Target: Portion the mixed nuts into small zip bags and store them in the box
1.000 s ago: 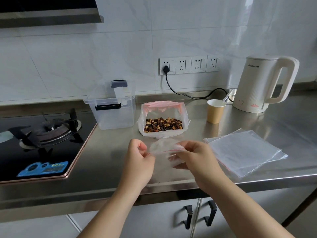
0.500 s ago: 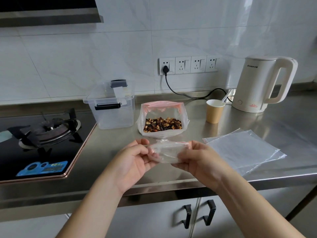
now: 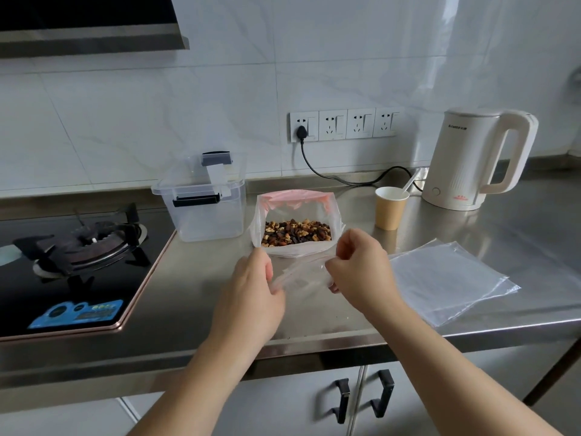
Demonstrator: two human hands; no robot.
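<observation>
Both hands, the left hand (image 3: 251, 287) and the right hand (image 3: 361, 272), pinch the mouth of one small zip bag (image 3: 303, 276) above the table (image 3: 195, 287), just in front of the open bag of mixed nuts (image 3: 297, 236). The thin film may slip from the fingertips, or a hand may nudge the nut bag, tipping it and spilling nuts

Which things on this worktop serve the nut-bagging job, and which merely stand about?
Job: small zip bag held by left hand and right hand; big bag of mixed nuts; spare zip bags; clear storage box.

Standing about: kettle; paper cup; gas hob.
</observation>
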